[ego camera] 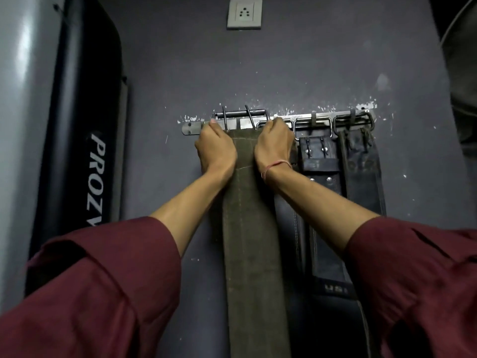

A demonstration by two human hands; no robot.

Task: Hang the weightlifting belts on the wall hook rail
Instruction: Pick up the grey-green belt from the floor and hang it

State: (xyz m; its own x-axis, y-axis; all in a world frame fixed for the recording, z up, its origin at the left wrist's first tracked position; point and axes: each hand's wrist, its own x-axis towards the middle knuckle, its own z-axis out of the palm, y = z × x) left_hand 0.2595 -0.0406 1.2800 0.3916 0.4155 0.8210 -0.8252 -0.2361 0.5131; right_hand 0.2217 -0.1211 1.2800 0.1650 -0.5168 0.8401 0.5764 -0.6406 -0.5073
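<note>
A metal hook rail (192, 127) is screwed to the dark wall. An olive-green weightlifting belt (247, 228) hangs down in front of it, its metal buckle (240, 116) raised at the rail's left part. My left hand (215, 148) grips the belt's top left edge by the buckle. My right hand (275, 143) grips its top right edge against the rail. To the right hang a black belt (320, 177) and a worn dark belt (361, 171), both on the rail. A further black belt (286, 220) is partly hidden behind the green one.
A large grey and black machine housing (64, 125) with white lettering stands close on the left. A wall socket (244, 13) sits above the rail. A dark round object (462, 73) fills the right edge. Bare wall lies between the machine and the rail.
</note>
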